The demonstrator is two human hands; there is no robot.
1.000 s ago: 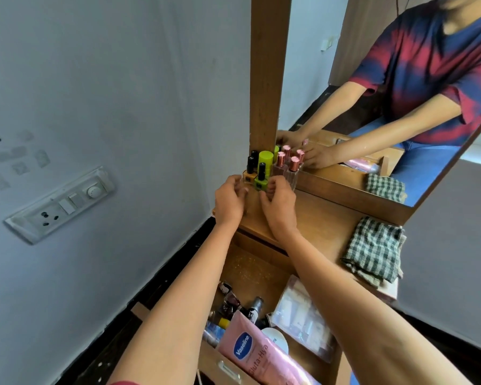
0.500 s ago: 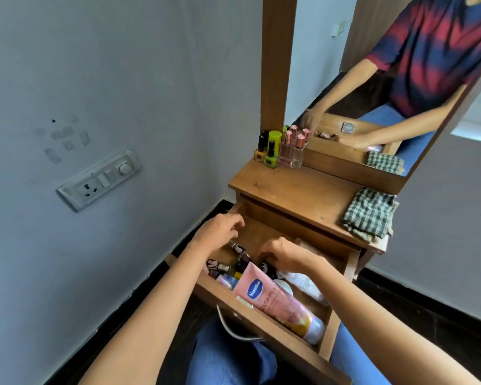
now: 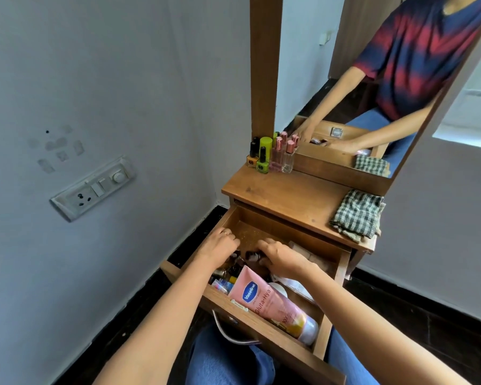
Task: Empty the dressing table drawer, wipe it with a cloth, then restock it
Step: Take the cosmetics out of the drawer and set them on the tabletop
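Wooden drawer (image 3: 267, 323) pulled open; small bottles (image 3: 235, 263) directly under left hand (image 3: 220, 247) and right hand (image 3: 282, 257), both curled over them, grasp unclear. Pink tube (image 3: 272, 305) nearer body, long axis diagonal.

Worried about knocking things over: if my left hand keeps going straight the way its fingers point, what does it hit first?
Probably the small dark bottles right at the left hand fingertips; depth is unclear.

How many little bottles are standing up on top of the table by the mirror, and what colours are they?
Orange bottle with black cap: 1
Green bottles: 2
Clear bottles with pink caps: 2
Total: 5, not counting their reflections in the mirror.
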